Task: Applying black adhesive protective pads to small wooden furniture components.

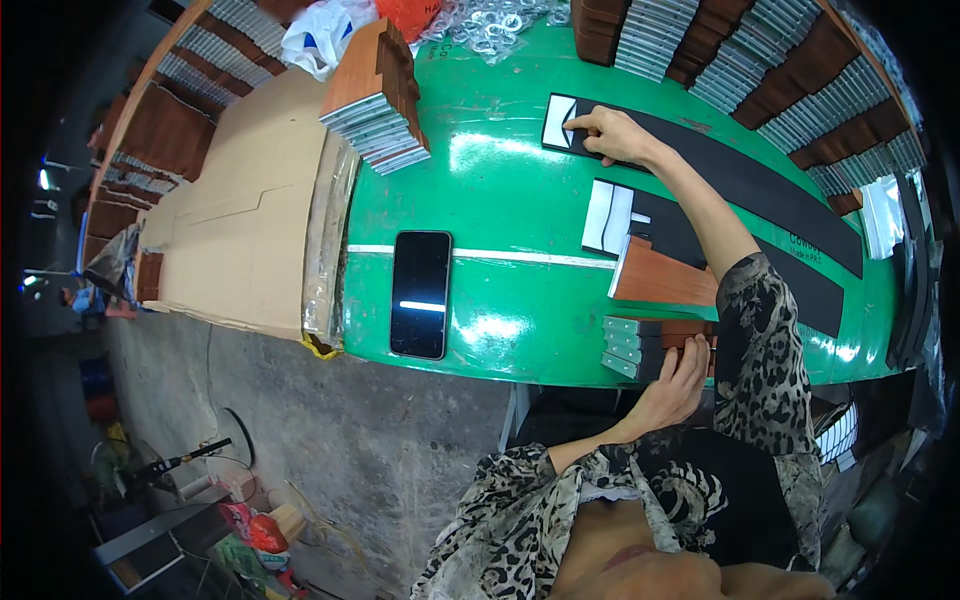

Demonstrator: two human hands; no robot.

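Note:
My right hand [612, 136] reaches across a green table, index finger stretched out onto the white end patch [561, 118] of a long flat black strip [740, 160]. Its thumb is apart from that finger; the other fingers are bent. Closer to me lies a second black strip [800, 285] with a white end patch [606, 216], partly covered by a brown wood-grain block [662, 272]. By the table's near edge my left hand [676, 388] is closed over a small stack of brown pieces [680, 333] with grey metal ends. My right sleeve hides part of that stack.
A black phone [421, 295] lies on the green table [510, 225]. Beyond it stand a stack of brown pieces [372, 95], a bag of metal rings [490, 30] and rows of brown pieces [745, 50]. Cardboard [250, 200] is at left; black strips [910, 270] hang at right.

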